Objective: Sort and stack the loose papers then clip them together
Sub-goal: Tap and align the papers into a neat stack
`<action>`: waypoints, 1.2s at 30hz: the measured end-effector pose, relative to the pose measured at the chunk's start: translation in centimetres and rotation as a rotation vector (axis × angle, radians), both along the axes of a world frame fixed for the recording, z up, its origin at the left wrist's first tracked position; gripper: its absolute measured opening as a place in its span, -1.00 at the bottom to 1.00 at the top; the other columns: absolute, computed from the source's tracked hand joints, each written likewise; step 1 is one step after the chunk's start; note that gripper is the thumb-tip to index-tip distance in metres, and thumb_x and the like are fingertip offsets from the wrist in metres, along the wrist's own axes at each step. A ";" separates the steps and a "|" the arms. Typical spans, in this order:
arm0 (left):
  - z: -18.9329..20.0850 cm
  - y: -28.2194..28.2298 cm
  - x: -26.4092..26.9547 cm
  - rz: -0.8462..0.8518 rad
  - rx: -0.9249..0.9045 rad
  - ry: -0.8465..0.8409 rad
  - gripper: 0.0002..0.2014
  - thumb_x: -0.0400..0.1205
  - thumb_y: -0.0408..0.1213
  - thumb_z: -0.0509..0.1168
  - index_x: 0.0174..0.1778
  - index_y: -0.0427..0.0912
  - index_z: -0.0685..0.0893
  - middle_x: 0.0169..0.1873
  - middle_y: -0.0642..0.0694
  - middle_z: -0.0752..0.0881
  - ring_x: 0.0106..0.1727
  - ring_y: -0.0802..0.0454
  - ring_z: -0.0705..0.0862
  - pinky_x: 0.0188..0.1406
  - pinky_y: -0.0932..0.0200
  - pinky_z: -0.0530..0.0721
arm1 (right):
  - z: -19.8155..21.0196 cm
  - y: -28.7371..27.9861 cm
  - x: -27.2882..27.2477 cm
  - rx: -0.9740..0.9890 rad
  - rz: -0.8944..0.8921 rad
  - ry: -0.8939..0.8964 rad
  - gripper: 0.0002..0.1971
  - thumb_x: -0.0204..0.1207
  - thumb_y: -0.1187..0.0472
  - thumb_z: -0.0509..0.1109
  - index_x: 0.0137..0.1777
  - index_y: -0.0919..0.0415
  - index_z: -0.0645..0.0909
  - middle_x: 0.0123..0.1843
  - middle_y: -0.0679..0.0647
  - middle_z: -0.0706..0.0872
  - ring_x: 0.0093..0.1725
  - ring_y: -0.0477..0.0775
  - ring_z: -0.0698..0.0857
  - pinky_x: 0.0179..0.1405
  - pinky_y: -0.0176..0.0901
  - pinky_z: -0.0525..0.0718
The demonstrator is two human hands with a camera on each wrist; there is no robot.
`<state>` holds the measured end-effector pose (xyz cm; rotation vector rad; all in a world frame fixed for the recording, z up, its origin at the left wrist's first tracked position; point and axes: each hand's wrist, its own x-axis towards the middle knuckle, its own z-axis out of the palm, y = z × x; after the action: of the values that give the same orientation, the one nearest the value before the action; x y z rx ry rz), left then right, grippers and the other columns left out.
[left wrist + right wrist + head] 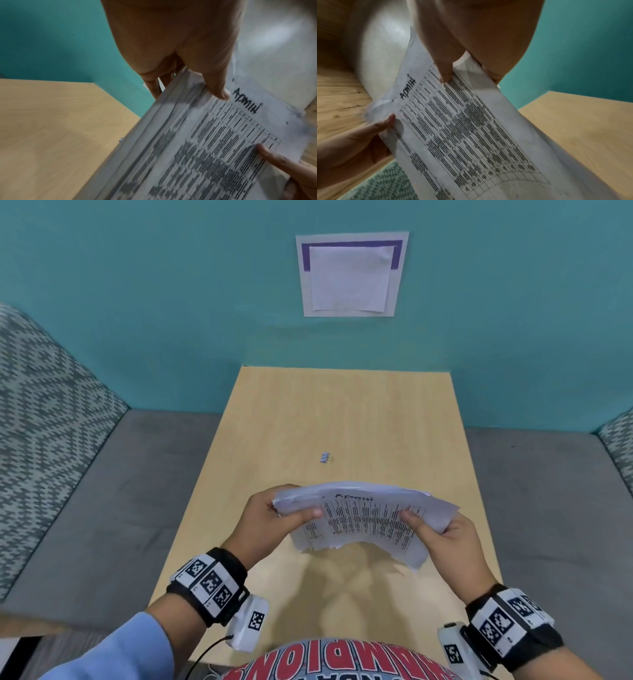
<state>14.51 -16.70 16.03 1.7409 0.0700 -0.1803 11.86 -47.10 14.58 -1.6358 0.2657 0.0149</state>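
Note:
A stack of printed papers with a table of text and a handwritten word at the top is held above the wooden table. My left hand grips its left edge, thumb on top and fingers underneath. My right hand grips the right edge the same way. The sheets are roughly gathered, with edges fanned and uneven. In the right wrist view the top sheet curves downward. A small binder clip lies on the table beyond the papers, apart from both hands.
The table stands against a teal wall bearing a taped paper square. Grey carpet and patterned cushions flank the table on both sides.

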 end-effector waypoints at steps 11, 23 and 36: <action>-0.1 0.4 0.4 0.032 -0.001 0.021 -0.74 0.48 -0.48 0.69 0.05 -0.22 0.91 -0.03 0.01 0.96 -0.02 0.21 0.89 -0.03 0.36 0.79 | 0.0 -1.0 0.2 0.051 -0.048 0.002 -0.80 0.58 0.33 0.60 0.17 0.16 0.84 0.04 -0.07 0.95 -0.03 -0.21 0.91 -0.01 -0.38 0.84; 0.9 0.1 0.6 0.006 -0.022 -0.016 -0.74 0.53 -0.54 0.63 -0.04 -0.07 0.88 -0.12 0.12 0.94 -0.07 0.23 0.88 -0.05 0.34 0.79 | 0.0 -1.2 0.8 0.094 -0.061 0.002 -0.78 0.48 0.38 0.67 0.04 0.12 0.83 -0.13 -0.13 0.96 -0.13 -0.18 0.92 -0.16 -0.37 0.84; 1.0 -0.2 0.5 0.026 0.011 -0.066 -0.91 0.60 -0.45 0.60 -0.02 -0.25 0.89 -0.05 -0.22 0.92 -0.07 0.10 0.85 -0.03 0.24 0.79 | -0.4 -0.9 0.6 0.101 -0.064 0.001 -0.81 0.51 0.39 0.65 0.09 0.21 0.86 -0.01 0.08 0.97 0.00 0.02 0.94 0.00 -0.23 0.89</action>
<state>15.05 -16.90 16.99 1.7546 0.0456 -0.1031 12.45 -47.99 14.16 -1.5264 0.3133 -0.0199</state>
